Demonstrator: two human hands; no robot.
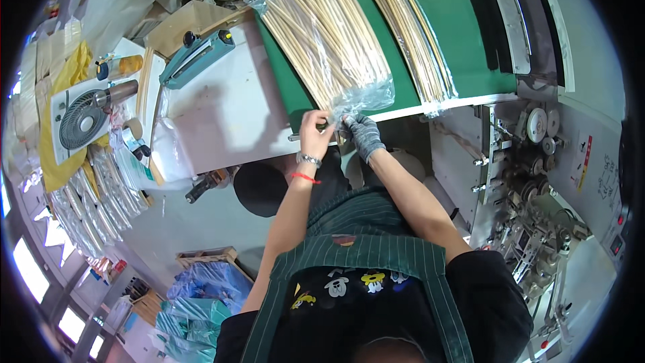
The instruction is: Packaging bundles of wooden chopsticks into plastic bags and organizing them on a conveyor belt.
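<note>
Workshop bench point(222, 111), white, with green conveyor belt point(457, 34) running across. Large clear bag of wooden sticks point(326, 37) lies on belt; both hands pinch its open end at the near edge, left hand point(314, 133) bare, right hand point(363, 133) gloved. Likely closing the bag mouth; needs even gathering. Second stick bundle point(413, 37) lies beside; teal heat sealer point(198, 57) sits left; machine point(537, 161) crowds right.

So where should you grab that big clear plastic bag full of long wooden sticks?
Probably at its loose open end, coming from the near edge of the green belt. The clear plastic bag of long wooden sticks lies flat, and there its film bunches up empty, where the bare left hand and gloved right hand pinch it.
</note>
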